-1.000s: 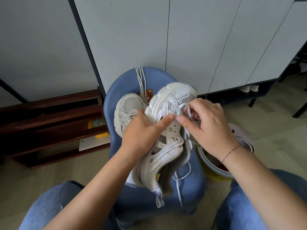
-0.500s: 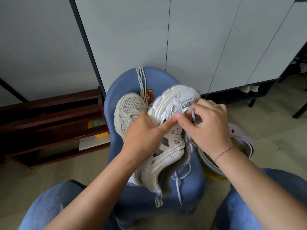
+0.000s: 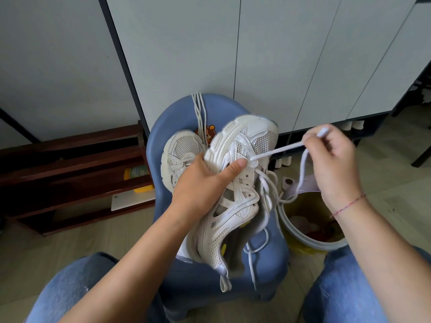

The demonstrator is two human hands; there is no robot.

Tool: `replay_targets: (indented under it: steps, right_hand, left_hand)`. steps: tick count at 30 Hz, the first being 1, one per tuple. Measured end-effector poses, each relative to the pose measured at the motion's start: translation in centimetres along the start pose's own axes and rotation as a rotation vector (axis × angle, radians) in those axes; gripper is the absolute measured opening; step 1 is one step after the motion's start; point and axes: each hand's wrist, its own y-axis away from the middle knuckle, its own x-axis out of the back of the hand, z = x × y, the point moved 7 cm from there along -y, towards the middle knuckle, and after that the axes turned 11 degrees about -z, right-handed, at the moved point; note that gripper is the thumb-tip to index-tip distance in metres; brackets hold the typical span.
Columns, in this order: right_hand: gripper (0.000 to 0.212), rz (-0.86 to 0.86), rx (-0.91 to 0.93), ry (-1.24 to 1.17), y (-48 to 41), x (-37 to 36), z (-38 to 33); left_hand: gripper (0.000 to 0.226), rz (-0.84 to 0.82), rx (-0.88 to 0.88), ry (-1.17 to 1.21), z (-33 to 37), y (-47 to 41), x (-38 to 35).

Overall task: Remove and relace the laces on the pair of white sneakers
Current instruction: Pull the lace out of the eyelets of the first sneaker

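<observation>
My left hand (image 3: 205, 180) grips a white sneaker (image 3: 235, 190) by its side, thumb pressed near the front eyelets, toe pointing away from me. A white lace (image 3: 277, 151) runs taut from a front eyelet out to my right hand (image 3: 331, 164), which pinches it to the right of the shoe. More of that lace hangs in loops along the shoe's right side. The second white sneaker (image 3: 182, 152) lies on the blue chair (image 3: 263, 259) behind my left hand. A loose lace (image 3: 199, 113) hangs over the chair back.
A yellow bin (image 3: 310, 238) with a white rim stands right of the chair, under my right forearm. A dark wooden shoe rack (image 3: 70, 173) sits low at the left. White cabinet doors (image 3: 256, 54) rise behind the chair. My knees in jeans frame the bottom.
My right hand has moved from the shoe's front eyelets out to the right, drawing the lace taut through the eyelet. My left hand keeps its hold on the sneaker.
</observation>
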Motion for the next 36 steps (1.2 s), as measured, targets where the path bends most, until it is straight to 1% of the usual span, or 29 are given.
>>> replay_targets:
  steps: [2, 4, 6, 9, 11, 13, 15, 17, 19, 22, 25, 28, 32, 35, 36]
  right_hand:
    - [0.015, -0.162, 0.034, 0.035, 0.4, -1.4, -0.7]
    - [0.004, -0.297, 0.093, 0.135, 1.0, -3.0, -1.6]
    - [0.016, -0.339, 0.212, 0.304, 1.6, -4.4, -2.3]
    - [0.026, -0.278, 0.357, 0.56, 2.0, -5.5, -2.9]
    - [0.026, -0.241, 0.402, 0.604, 2.1, -5.7, -3.1]
    - [0.025, -0.193, 0.443, 0.582, 2.1, -5.3, -3.5]
    - [0.024, -0.09, 0.446, 0.521, 1.9, -3.8, -3.8]
    - [0.021, 0.025, 0.359, 0.401, 1.2, -1.4, -3.3]
    - [0.02, 0.081, 0.265, 0.327, 0.8, 0.3, -2.5]
    - [0.022, -0.008, 0.229, 0.343, 0.9, -0.6, -2.0]
    - [0.028, -0.122, 0.302, 0.462, 1.8, -3.2, -2.8]
    - [0.035, -0.198, 0.387, 0.597, 2.4, -5.4, -3.4]
    - [0.03, -0.183, 0.453, 0.698, 2.4, -6.2, -3.5]
    - [0.027, -0.152, 0.463, 0.673, 2.3, -5.8, -3.6]
    - [0.027, -0.118, 0.457, 0.655, 2.1, -5.2, -3.6]
  left_hand:
    - [0.08, 0.01, 0.005, -0.01, 0.0, 0.0, 0.0]
    - [0.086, 0.02, 0.009, -0.022, 0.2, 0.0, 0.0]
    - [0.099, 0.03, 0.008, -0.048, 0.4, 0.1, 0.0]
    - [0.099, 0.033, 0.001, -0.062, 0.4, 0.2, -0.1]
    - [0.104, 0.039, 0.002, -0.066, 0.4, 0.2, 0.0]
    - [0.109, 0.03, -0.003, -0.057, 0.4, 0.1, 0.0]
    - [0.1, 0.015, -0.014, -0.024, 0.2, 0.0, 0.1]
    - [0.096, 0.015, -0.017, 0.0, 0.1, -0.1, 0.4]
    - [0.099, 0.032, -0.009, -0.009, 0.0, -0.1, 0.7]
    - [0.097, 0.037, -0.003, -0.027, 0.0, 0.0, 0.7]
    - [0.087, 0.032, 0.003, -0.05, 0.2, 0.1, 0.3]
    - [0.087, 0.035, 0.003, -0.073, 0.6, 0.4, 0.1]
    - [0.093, 0.041, 0.011, -0.08, 0.6, 0.5, 0.0]
    - [0.099, 0.022, 0.0, -0.067, 0.4, 0.3, -0.1]
    - [0.097, 0.01, -0.002, -0.055, 0.3, 0.2, -0.1]
